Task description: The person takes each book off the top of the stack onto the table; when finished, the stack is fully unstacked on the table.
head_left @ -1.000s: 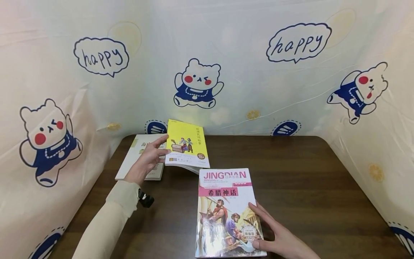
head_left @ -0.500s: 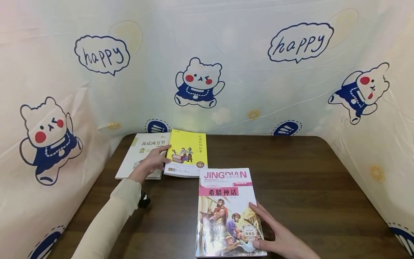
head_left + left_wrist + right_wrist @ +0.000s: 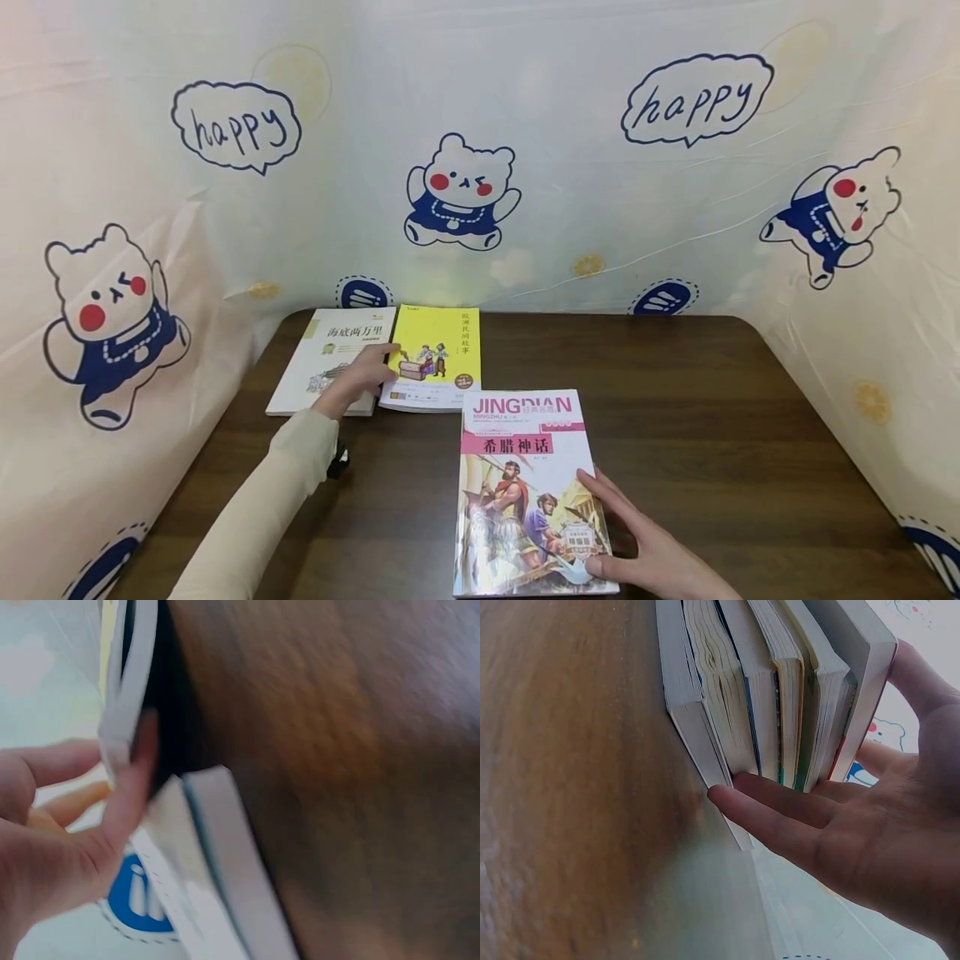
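Note:
At the back left of the table, my left hand [image 3: 360,377] holds the left edge of a yellow paperback book [image 3: 442,333]. The left wrist view shows thumb and fingers on either side of the book's edge [image 3: 124,735]. Beside it, under my wrist, lies a white book [image 3: 360,325]. Nearer me, my right hand [image 3: 648,546] rests at the right side of a book stack topped by a pink-and-white book [image 3: 517,425], thumb at its cover. In the right wrist view, nearly straight fingers touch the side of the stacked books [image 3: 780,690].
The dark wooden table [image 3: 675,417] reaches to a fabric backdrop [image 3: 562,208] printed with bears, which also rises on both sides. A black strap device [image 3: 340,461] sits on my left wrist below the light sleeve [image 3: 262,517].
The yellow book, tilted and raised a second ago, has come down flat beside the white book, with my left hand still at its edge. My right hand and the front stack have stayed put.

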`<state>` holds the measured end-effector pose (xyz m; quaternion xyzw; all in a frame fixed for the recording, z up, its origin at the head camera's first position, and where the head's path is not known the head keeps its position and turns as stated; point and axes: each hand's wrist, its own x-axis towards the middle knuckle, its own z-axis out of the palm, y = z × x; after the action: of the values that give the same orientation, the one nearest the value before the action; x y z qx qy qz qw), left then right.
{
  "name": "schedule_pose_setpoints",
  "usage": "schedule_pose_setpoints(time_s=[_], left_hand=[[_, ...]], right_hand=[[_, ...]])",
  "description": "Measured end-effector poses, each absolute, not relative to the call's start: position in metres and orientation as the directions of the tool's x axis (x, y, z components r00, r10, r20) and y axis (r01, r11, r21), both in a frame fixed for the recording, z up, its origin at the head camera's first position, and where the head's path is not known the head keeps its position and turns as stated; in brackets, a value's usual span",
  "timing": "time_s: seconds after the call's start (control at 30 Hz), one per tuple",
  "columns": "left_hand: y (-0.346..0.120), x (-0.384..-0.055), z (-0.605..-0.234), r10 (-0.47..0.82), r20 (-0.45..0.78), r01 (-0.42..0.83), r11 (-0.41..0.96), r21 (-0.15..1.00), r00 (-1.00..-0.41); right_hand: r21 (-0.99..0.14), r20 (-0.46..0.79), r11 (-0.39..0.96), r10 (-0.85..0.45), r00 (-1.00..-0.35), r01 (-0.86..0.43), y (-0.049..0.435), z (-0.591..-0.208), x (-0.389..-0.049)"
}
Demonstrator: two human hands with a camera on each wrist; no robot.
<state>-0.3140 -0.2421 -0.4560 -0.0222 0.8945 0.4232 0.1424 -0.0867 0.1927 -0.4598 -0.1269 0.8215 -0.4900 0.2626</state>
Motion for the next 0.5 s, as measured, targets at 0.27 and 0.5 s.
schedule_pose_setpoints(time_s=[0.27, 0.5], left_hand=[[-0.220, -0.304, -0.445, 0.093, -0.021, 0.064, 0.814, 0.577, -0.995], [-0.212, -0.295, -0.433, 0.099, 0.067, 0.120, 0.806, 0.579, -0.993]], right_hand=[[-0.867, -0.354, 0.487, -0.452, -0.819, 0.106, 0.192, -0.461, -0.085], [-0.863, -0.317, 0.502, -0.454, -0.833, 0.055, 0.192, -0.460, -0.085]])
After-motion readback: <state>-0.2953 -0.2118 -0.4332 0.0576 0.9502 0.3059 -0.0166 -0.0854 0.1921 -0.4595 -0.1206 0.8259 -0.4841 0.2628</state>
